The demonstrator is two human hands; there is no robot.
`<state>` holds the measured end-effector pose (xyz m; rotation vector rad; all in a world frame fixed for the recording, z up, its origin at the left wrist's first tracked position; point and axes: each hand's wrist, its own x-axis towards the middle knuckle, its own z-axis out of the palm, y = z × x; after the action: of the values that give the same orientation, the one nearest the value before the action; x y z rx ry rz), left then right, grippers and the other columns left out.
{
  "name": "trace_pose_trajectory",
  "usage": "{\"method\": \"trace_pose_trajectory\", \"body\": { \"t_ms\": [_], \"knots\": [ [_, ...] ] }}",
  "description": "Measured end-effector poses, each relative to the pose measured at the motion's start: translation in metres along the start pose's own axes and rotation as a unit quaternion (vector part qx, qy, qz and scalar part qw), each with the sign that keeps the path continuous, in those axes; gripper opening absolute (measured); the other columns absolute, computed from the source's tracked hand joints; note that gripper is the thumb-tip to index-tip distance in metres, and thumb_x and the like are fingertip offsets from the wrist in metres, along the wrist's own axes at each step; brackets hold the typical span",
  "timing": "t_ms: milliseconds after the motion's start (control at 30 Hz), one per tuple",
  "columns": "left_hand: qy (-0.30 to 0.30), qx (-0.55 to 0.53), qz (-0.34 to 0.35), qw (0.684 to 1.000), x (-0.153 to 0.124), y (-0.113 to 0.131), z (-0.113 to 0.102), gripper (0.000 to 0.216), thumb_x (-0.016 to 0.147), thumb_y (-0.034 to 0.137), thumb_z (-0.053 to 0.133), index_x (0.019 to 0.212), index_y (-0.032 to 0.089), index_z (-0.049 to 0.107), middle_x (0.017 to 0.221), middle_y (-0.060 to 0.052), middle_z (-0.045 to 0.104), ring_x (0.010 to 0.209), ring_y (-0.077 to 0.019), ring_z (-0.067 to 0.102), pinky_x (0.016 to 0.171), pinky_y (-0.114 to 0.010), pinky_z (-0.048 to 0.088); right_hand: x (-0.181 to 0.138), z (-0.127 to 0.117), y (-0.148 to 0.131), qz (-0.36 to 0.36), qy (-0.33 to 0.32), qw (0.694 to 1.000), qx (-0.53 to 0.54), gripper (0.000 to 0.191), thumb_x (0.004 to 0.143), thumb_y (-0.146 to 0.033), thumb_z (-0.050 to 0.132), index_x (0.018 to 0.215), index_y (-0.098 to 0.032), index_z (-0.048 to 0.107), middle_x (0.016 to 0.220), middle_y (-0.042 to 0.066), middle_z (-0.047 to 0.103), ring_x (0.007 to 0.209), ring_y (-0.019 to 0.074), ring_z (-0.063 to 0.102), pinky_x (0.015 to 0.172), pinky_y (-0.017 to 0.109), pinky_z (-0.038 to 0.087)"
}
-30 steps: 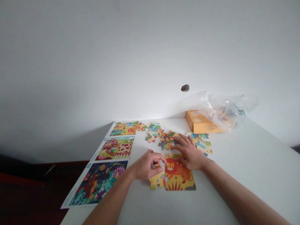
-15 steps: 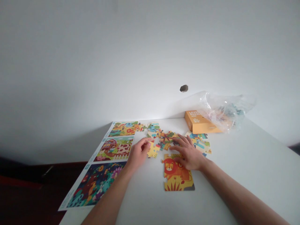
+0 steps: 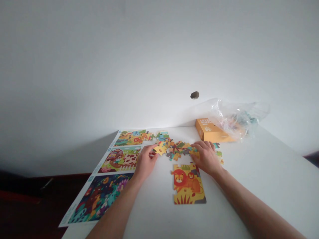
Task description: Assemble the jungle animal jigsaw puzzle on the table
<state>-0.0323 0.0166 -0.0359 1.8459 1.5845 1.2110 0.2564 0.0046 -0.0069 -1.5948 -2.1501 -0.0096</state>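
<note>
Piece-picking step. Left hand pinches a yellow piece at the edge of the loose pile; right hand lies flat and spread on the pile, gripping nothing. Joining the piece to the lion section likely needs turning it first. Counts: one lion section, one sheet with three pictures, one orange box, one bag. The loose pieces overlap too much to count.

Two hands, one pinched puzzle piece, one box, one bag.
</note>
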Motion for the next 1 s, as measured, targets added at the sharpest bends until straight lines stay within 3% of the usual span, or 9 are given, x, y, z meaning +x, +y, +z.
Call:
{"method": "trace_pose_trajectory", "body": {
  "t_ms": [200, 367, 500, 633, 767, 867, 1000],
  "knots": [
    [0.02, 0.079, 0.045, 0.996, -0.002, 0.005, 0.0, 0.038, 0.079, 0.016, 0.056, 0.116, 0.021, 0.063, 0.108, -0.007, 0.055, 0.081, -0.0153, 0.059, 0.071, -0.029, 0.055, -0.001, -0.013, -0.001, 0.063, -0.005, 0.995, -0.071, 0.044, 0.078, -0.037, 0.063, 0.12, -0.024, 0.062, 0.118, 0.011, 0.061, 0.108, 0.0327, 0.049, 0.097, 0.048, 0.028],
    [-0.06, 0.096, 0.143, 0.983, -0.007, 0.018, 0.0, 0.03, 0.083, 0.017, 0.059, 0.11, 0.023, 0.067, 0.118, -0.008, 0.058, 0.115, -0.0239, 0.053, 0.101, -0.042, 0.046, -0.004, -0.026, 0.012, 0.055, -0.056, 0.992, -0.103, 0.056, 0.07, -0.026, 0.062, 0.126, -0.022, 0.058, 0.109, 0.013, 0.062, 0.104, 0.0337, 0.051, 0.096, 0.049, 0.026],
    [-0.122, 0.096, 0.203, 0.967, -0.012, 0.03, 0.002, 0.028, 0.084, 0.018, 0.061, 0.111, 0.024, 0.068, 0.122, -0.008, 0.06, 0.119, -0.0252, 0.051, 0.104, -0.044, 0.043, -0.003, -0.024, 0.024, 0.034, -0.093, 0.993, -0.067, 0.046, 0.075, -0.027, 0.061, 0.121, -0.024, 0.062, 0.107, 0.01, 0.061, 0.103, 0.0297, 0.054, 0.098, 0.047, 0.025],
    [-0.147, 0.077, 0.225, 0.96, -0.012, 0.036, 0.002, 0.029, 0.085, 0.02, 0.062, 0.113, 0.023, 0.068, 0.122, -0.008, 0.062, 0.119, -0.0248, 0.052, 0.105, -0.043, 0.042, 0.001, -0.018, 0.026, 0.002, -0.075, 0.997, -0.027, 0.04, 0.078, -0.032, 0.063, 0.118, -0.026, 0.063, 0.107, 0.008, 0.061, 0.104, 0.0281, 0.054, 0.101, 0.047, 0.024],
    [-0.135, 0.032, 0.201, 0.97, -0.013, 0.035, 0.005, 0.033, 0.087, 0.024, 0.061, 0.12, 0.021, 0.063, 0.117, -0.009, 0.065, 0.115, -0.0226, 0.055, 0.102, -0.04, 0.044, 0.002, -0.019, 0.017, -0.024, -0.013, 0.999, 0.025, 0.037, 0.082, -0.036, 0.063, 0.117, -0.022, 0.061, 0.109, 0.009, 0.062, 0.104, 0.0269, 0.054, 0.098, 0.043, 0.031],
    [-0.144, -0.013, 0.137, 0.98, -0.017, 0.038, 0.011, 0.042, 0.091, 0.031, 0.058, 0.131, 0.021, 0.055, 0.109, -0.007, 0.07, 0.104, -0.0198, 0.06, 0.095, -0.035, 0.048, -0.003, -0.022, -0.002, -0.066, 0.02, 0.994, 0.079, 0.038, 0.086, -0.039, 0.062, 0.119, -0.02, 0.058, 0.112, 0.01, 0.062, 0.104, 0.0264, 0.054, 0.094, 0.04, 0.035],
    [-0.191, -0.094, 0.048, 0.976, -0.025, 0.045, 0.019, 0.05, 0.092, 0.037, 0.054, 0.138, 0.017, 0.049, 0.103, -0.008, 0.072, 0.089, -0.0185, 0.066, 0.082, -0.029, 0.052, -0.011, -0.021, -0.037, -0.148, -0.018, 0.981, 0.126, 0.041, 0.087, -0.039, 0.062, 0.124, -0.022, 0.055, 0.112, 0.01, 0.063, 0.102, 0.0266, 0.055, 0.091, 0.04, 0.038]
  ]
}}
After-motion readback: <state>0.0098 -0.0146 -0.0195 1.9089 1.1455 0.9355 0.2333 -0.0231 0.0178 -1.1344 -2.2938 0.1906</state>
